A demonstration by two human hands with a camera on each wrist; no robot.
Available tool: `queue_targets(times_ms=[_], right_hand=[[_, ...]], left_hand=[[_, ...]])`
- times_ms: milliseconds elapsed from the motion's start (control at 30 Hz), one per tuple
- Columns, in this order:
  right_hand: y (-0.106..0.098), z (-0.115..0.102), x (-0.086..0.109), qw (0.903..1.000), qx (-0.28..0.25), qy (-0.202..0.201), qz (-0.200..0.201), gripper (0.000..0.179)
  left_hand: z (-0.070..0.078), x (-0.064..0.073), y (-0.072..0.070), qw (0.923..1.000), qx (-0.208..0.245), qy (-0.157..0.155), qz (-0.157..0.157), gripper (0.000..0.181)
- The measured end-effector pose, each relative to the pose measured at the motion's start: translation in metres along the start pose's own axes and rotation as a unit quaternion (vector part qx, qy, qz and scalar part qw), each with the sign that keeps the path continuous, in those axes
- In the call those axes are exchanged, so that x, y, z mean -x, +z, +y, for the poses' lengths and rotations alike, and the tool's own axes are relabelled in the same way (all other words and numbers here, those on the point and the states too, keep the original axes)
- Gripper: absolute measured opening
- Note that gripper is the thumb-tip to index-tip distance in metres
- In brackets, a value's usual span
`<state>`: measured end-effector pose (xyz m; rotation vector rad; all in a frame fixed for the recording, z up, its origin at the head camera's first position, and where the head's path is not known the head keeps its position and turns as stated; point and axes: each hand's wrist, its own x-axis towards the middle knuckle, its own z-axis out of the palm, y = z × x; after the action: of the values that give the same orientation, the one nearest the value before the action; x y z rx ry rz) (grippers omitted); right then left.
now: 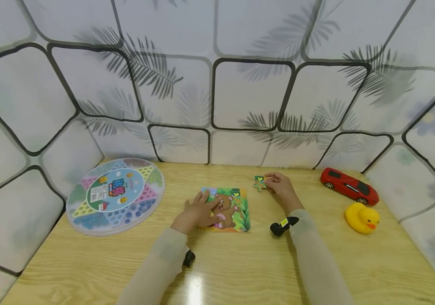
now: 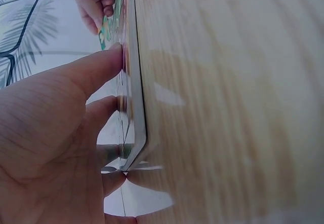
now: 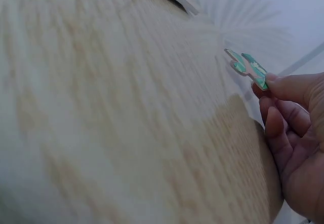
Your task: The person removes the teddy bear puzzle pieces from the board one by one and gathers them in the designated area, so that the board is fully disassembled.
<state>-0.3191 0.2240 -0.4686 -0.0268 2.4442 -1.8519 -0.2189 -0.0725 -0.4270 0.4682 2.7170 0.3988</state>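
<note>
Pinching pc (image 1: 259,184), RH (image 1: 279,186); duck (image 1: 359,217) head-cam only.

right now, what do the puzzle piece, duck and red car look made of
Puzzle piece: probably printed cardboard, going by its pale cut edge. Duck: likely soft vinyl or rubber, smooth and rounded. Red car: glossy-looking body, painted metal or plastic; can't tell which.

Tabletop play corner, homelike in look, though the kind of building cannot be told. A wood-grain worktop (image 1: 225,271) meets a pale wall covering (image 1: 253,93) at twelve o'clock, printed with dark rounded outlines and grey fronds. Toys suggest play: a round game board (image 1: 116,195) at ten o'clock, red toy car (image 1: 348,186) at two, yellow duck (image 1: 362,218) at three, bear puzzle (image 1: 231,210) central.
</note>
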Motion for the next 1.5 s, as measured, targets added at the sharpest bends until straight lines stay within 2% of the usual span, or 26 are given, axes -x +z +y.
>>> queue_targets(times_ms=[167, 433, 500, 733, 900, 1033, 1233, 1433, 1500], right_hand=[[-0.001, -0.003, 0.002, 0.9999, 0.011, -0.005, -0.003, 0.034], [-0.001, -0.006, 0.003, 0.999, 0.04, -0.01, 0.018, 0.035], [0.0, -0.006, 0.004, 0.9992, 0.033, -0.008, 0.023, 0.036], [-0.002, -0.002, 0.005, 0.9982, -0.057, -0.014, 0.01, 0.039], [-0.004, -0.003, 0.004, 0.9992, -0.025, -0.027, 0.017, 0.035], [-0.004, -0.003, 0.004, 0.9996, -0.01, -0.02, 0.017, 0.035], [0.004, -0.001, 0.008, 0.999, -0.035, -0.02, 0.017, 0.034], [0.016, -0.002, 0.017, 0.997, -0.075, -0.018, -0.01, 0.033], [0.021, -0.005, 0.021, 0.9976, -0.065, -0.02, -0.014, 0.033]], left_hand=[[0.003, -0.001, 0.001, 1.0, -0.005, 0.001, 0.003, 0.068], [0.004, -0.003, 0.001, 0.9998, -0.02, 0.001, 0.003, 0.067], [0.004, -0.003, 0.0, 0.9998, -0.022, 0.001, 0.003, 0.067], [0.004, -0.003, 0.001, 0.9997, -0.023, -0.002, 0.001, 0.068], [0.002, -0.004, 0.003, 0.9999, -0.015, -0.004, 0.0, 0.068], [0.001, -0.004, 0.003, 0.9999, -0.016, -0.005, 0.002, 0.068], [0.0, -0.002, 0.003, 0.9998, -0.017, -0.003, 0.003, 0.067], [0.0, -0.002, 0.003, 1.0, -0.008, -0.001, 0.002, 0.067], [-0.001, -0.002, 0.004, 1.0, -0.009, 0.0, 0.003, 0.067]])
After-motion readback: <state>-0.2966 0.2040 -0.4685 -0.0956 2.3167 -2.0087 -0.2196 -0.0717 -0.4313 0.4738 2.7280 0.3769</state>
